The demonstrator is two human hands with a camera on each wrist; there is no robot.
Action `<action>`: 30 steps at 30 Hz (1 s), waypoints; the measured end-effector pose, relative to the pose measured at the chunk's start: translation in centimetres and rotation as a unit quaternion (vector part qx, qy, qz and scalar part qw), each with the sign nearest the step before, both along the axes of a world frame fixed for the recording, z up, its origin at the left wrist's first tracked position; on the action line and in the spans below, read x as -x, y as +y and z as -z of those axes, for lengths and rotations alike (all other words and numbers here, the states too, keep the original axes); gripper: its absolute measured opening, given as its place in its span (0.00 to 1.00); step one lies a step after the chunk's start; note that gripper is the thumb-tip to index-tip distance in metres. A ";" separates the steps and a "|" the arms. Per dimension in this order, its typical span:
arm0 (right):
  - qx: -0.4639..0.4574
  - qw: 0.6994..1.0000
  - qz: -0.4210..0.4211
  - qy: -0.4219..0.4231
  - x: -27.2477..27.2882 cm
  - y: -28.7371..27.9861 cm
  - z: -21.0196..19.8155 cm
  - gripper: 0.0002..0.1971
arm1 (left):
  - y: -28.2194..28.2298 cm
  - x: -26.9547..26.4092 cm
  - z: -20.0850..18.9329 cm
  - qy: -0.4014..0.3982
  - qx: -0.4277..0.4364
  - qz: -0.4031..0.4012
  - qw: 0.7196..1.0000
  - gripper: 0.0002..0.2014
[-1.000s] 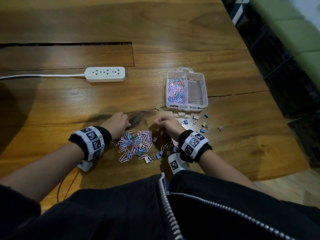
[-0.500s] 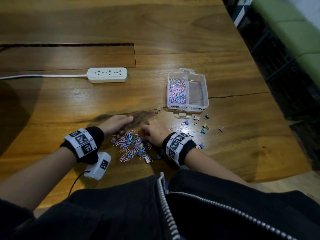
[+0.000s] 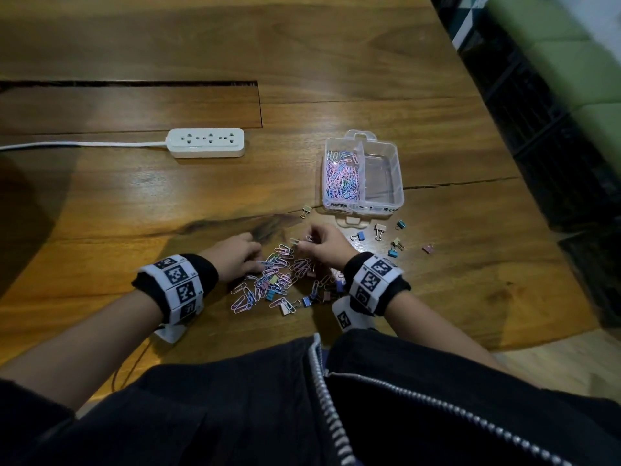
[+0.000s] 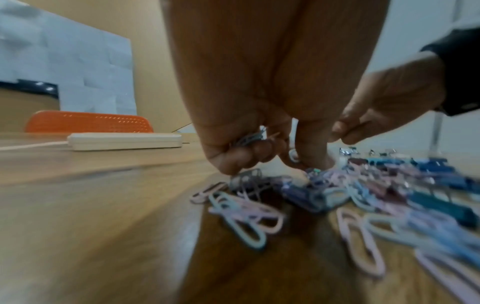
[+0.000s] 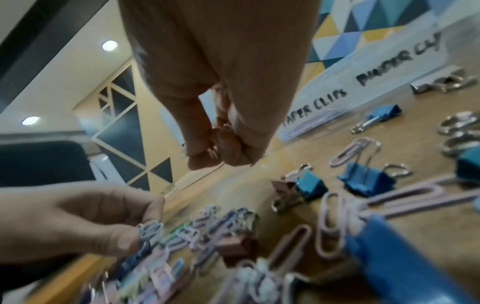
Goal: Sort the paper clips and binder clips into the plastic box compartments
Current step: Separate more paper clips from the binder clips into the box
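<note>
A: How was each grip set?

B: The left hand (image 4: 249, 115) had its fingers curled around a small bunch of paper clips (image 4: 249, 139), its tips down at the left edge of the loose pile (image 3: 282, 280). The right hand (image 3: 324, 245) was curled too, thumb and fingertips pinched together over the far side of the pile; something thin seemed caught in the pinch, though what it was I could not tell.

A: And the pile itself?

B: Pastel paper clips mixed with small binder clips, lying on the desk (image 3: 134, 203) between the 2 hands. More binder clips (image 3: 379, 230) were scattered to the right, near the plastic box (image 3: 396, 176).

A: Where did the box stand?

B: Beyond the right hand, open, with 2 compartments. The left one held paper clips; the right one looked bare. Its front wall carried handwritten labels, "PAPER CLIPS" and one for binder clips.

A: The surface and the room?

B: The desk was glossy brown wood with strong grain, a long dark slot (image 3: 127, 84) and a thin crack. A white power strip (image 3: 205, 142) lay to the left of the box, its cable running left. Green cushions (image 3: 571, 62) sat past the right edge. The right wrist view showed a wall of coloured triangles (image 5: 363, 26) and round ceiling lights (image 5: 109, 45).
</note>
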State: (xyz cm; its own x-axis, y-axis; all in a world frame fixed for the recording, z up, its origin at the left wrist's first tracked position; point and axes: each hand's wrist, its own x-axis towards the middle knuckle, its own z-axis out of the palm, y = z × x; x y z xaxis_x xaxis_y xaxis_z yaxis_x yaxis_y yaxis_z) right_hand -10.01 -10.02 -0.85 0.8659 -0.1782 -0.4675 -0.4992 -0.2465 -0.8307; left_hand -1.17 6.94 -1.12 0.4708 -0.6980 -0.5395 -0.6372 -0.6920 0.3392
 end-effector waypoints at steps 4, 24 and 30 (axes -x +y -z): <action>-0.134 0.989 0.059 -0.033 -0.4 -0.7 -0.1 0.15 | -0.4 -0.5 -0.4 0.082 0.081 -0.064 0.991 0.07; 0.317 0.926 -0.204 0.000 -0.7 2.3 2.1 0.14 | -1.4 -0.4 -0.9 0.360 0.235 -0.377 0.821 0.13; 0.302 0.933 -0.195 0.011 0.2 1.3 1.6 0.12 | -2.5 0.5 -1.0 0.116 0.099 -0.235 0.960 0.10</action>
State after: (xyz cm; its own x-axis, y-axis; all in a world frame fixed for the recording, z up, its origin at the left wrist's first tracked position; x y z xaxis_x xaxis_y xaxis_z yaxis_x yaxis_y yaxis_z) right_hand -10.23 -8.70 -2.42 0.9115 -0.0881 -0.4018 -0.2884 -0.8333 -0.4716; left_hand -1.71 4.49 -0.07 0.6416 -0.5385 -0.5462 -0.1626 -0.7914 0.5893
